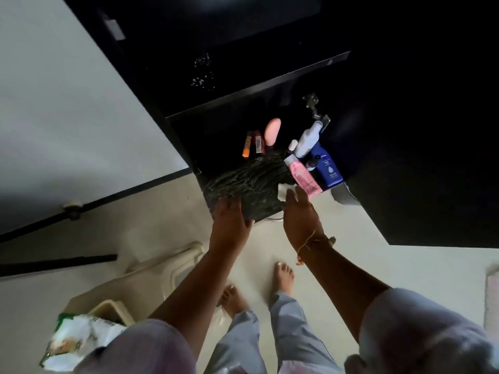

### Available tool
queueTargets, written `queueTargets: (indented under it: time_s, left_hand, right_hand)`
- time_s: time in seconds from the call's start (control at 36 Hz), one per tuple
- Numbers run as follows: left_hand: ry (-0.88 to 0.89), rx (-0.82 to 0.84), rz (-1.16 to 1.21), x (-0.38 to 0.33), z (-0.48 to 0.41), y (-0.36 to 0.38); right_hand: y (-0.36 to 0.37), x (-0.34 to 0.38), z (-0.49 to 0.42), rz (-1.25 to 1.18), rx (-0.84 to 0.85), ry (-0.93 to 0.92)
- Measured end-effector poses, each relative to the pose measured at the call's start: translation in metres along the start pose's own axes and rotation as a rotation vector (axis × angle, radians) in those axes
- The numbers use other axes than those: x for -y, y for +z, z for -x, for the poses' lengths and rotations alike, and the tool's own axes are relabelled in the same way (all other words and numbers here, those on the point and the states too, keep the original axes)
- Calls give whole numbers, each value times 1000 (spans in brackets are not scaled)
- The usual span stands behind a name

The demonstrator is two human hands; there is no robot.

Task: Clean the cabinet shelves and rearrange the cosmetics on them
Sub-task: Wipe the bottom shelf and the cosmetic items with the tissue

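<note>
Dark cabinet shelf, matte, I note holding: pink oval case; two slim tubes, orange and red; white rounded bottle; blue bottle; pink translucent tube. Front: dark ridged mat. My left hand is clamped on its edge. Right hand pinches a crumpled white tissue beside the pink tube.

Probably "NIVEA" on the dark blue bottle; other labels too blurred.
</note>
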State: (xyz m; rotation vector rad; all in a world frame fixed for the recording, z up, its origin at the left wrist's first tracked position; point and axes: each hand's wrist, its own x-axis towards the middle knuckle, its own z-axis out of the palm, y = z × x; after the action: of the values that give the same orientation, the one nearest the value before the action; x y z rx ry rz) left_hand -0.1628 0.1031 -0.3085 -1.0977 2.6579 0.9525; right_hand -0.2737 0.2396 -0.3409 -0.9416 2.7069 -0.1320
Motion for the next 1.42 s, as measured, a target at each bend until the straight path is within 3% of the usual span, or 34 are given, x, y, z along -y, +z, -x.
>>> queueTargets:
  time_s: [0.08,0.22,0.33,0.39,0.58,0.75,1.0,1.11,1.22,1.28,1.36,1.42]
  left_hand:
    - [31,-14,-67,-2,-8,5]
    - [174,-49,-162,-16,-26,8]
    - [307,2,-266,-32,-54,14]
    - [352,21,-283,-41,-66,15]
    - [387,88,-418,-46,-96,19]
    - [335,100,-442,-48,-109,15]
    - [319,99,-405,-51,-122,17]
    - [417,33,-315,-50,-119,19]
    - [503,-82,-165,-56,-100,24]
    - [476,-54,-79,-59,-93,30]
    - [399,12,-25,-62,-90,33]
    - [395,33,-31,-61,-92,35]
  right_hand:
    - [10,6,-5,-25,78,-12]
    - [4,25,-18,-206,11,52]
    - [10,19,-35,-211,56,-21]
    - [1,20,-39,-242,74,48]
    - [-36,3,-46,103,-55,-159]
    - [-27,-10,-44,197,-168,-254]
    - [1,-4,-52,143,18,-200]
    - [5,-5,-62,173,29,-268]
    - [-6,-7,-68,126,-8,-264]
    - [-20,-8,-67,33,-92,-189]
    - [-25,-17,-63,-147,-219,-225]
    - [-25,-22,-57,-98,-245,-216]
